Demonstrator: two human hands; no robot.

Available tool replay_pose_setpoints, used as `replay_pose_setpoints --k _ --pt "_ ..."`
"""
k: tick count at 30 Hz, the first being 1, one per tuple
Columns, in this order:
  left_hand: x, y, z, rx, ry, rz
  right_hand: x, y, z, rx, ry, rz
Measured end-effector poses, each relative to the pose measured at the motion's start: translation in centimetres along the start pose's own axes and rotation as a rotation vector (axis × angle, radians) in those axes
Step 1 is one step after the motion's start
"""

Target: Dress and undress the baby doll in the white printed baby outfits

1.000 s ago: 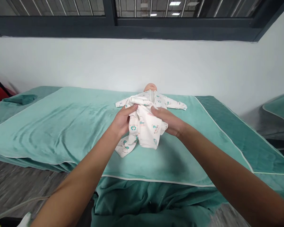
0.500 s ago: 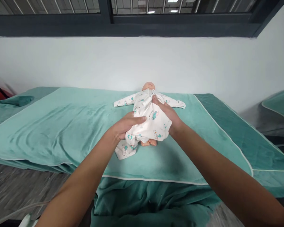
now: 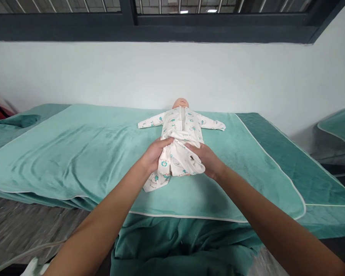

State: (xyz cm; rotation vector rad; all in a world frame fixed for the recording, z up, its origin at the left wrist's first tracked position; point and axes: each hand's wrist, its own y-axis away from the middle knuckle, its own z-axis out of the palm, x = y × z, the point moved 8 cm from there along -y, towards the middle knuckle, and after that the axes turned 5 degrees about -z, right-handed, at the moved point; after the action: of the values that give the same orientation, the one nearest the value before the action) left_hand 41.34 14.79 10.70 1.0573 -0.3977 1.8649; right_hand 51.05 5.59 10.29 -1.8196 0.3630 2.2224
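White garment [image 3: 184, 163]: bunched between the two hands over the lower body of the doll, one leg-like tube hanging towards the near side onto the blanket.
Left hand [image 3: 154, 154]: thumb lying over the cloth near its gathered edge, pinching it against fingers mostly hidden behind.
Right hand [image 3: 209, 160]: thumb likewise on top, the cloth pinched from the other side; its other fingers are largely hidden.
Doll [image 3: 180, 102]: lying on its back, head near the wall, feet mostly covered.
Printed top [image 3: 171, 122]: around the doll's torso, sleeves spread to both sides, a pale strip down the chest.
Half a second ago: the right hand was higher, at the chest, and the feet showed; now it is at the waist and the chest is uncovered.
Print: teal figures and fine dark marks, too small to read.
Blanket [image 3: 89, 149]: teal, light-edged, wrinkled at the left, spread over the bed.
Wall [image 3: 103, 73]: white, behind the bed, under a dark window frame [image 3: 218, 30].
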Motion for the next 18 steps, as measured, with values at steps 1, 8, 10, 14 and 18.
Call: replay_pose_setpoints --k 1,8,10,14,18 --pt "-0.8 0.0 -0.2 0.001 -0.038 -0.039 0.9 0.6 -0.6 0.023 0.006 0.015" --pt "-3.8 0.0 -0.5 0.059 -0.423 -0.238 4.9 4.5 -3.0 0.179 0.243 -0.049" --pt "-3.4 0.2 0.3 0.026 -0.592 -0.208 5.0 4.9 -3.1 0.176 0.334 -0.106" --pt "-2.3 0.8 1.6 -0.028 -0.896 -0.120 5.4 5.0 -3.3 0.201 0.469 -0.131" --pt "-1.2 1.3 2.5 -0.020 -1.118 -0.036 5.4 5.4 -2.8 0.192 0.480 -0.177"
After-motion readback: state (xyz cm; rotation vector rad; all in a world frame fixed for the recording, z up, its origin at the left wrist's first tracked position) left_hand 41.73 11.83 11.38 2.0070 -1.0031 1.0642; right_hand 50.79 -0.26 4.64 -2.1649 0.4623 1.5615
